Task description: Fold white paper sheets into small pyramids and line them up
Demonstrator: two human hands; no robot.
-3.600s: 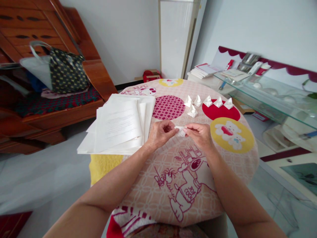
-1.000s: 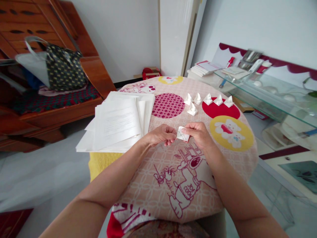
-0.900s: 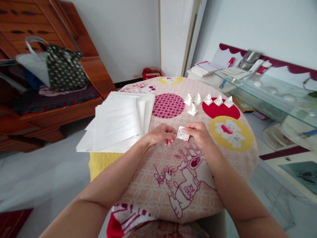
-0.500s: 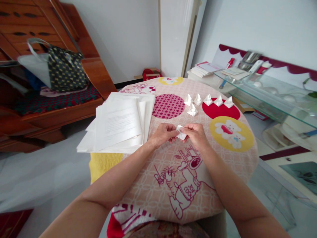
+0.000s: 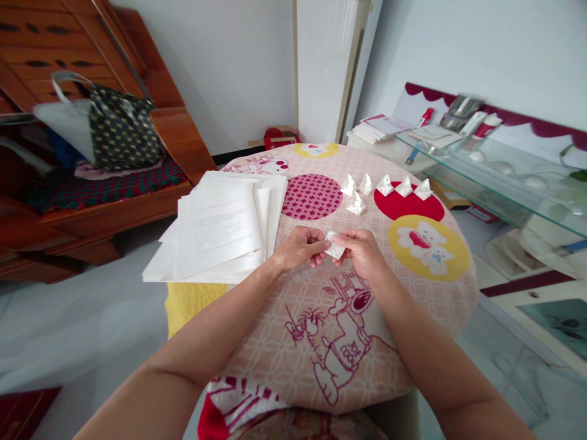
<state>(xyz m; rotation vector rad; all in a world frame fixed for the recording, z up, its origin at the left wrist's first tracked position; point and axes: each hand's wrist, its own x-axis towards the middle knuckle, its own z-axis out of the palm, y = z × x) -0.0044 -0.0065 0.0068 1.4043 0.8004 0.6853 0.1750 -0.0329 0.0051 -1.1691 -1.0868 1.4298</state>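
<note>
A small folded piece of white paper (image 5: 334, 249) is pinched between my left hand (image 5: 300, 246) and my right hand (image 5: 362, 249), just above a round table covered with a pink cartoon-print cloth (image 5: 330, 330). Both hands have their fingers curled closed on the paper. Several finished folded paper shapes (image 5: 384, 186) stand in a row at the table's far side, with one more (image 5: 356, 205) a little nearer. A stack of white sheets (image 5: 220, 226) lies on the table left of my left hand.
A wooden bench (image 5: 114, 201) with a patterned bag (image 5: 121, 131) stands at the left. On the right is a glass shelf unit (image 5: 504, 183) with booklets and containers. A white cabinet (image 5: 323, 67) stands behind the table.
The hands came closer together around the folded paper, which was earlier held flat and more exposed in the right hand's fingers. Now it is smaller and mostly covered by fingers.
</note>
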